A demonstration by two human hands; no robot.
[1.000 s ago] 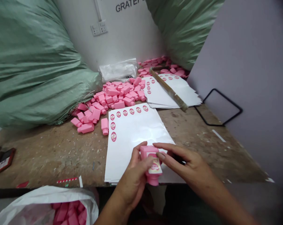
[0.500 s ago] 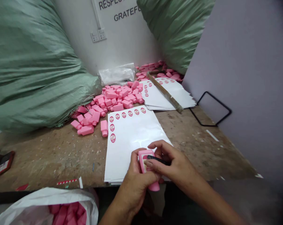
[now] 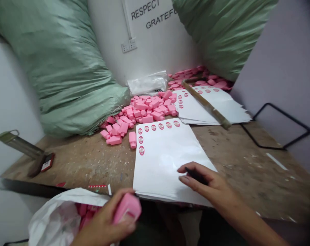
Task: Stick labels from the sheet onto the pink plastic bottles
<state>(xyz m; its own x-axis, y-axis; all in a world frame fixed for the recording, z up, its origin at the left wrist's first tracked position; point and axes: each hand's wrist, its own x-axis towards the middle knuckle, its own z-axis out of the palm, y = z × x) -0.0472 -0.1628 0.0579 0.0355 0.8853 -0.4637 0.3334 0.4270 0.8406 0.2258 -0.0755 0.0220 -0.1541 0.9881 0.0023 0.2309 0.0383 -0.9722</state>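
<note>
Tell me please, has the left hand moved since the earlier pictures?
Yes. Judged against the sheet, the left hand has moved left, to the sheet's near left corner, toward the bag, holding the bottle.

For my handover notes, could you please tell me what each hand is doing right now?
Left hand: closed around a pink bottle.
Right hand: closed, holding a slim dark tool.

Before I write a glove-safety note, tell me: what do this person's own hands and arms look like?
The left hand and the right hand are bare: no gloves show. No sleeve, watch or bracelet shows on the visible part of the left forearm or the right forearm. No ring shows on the right hand from this view; the left hand is too blurred to be sure.
</note>
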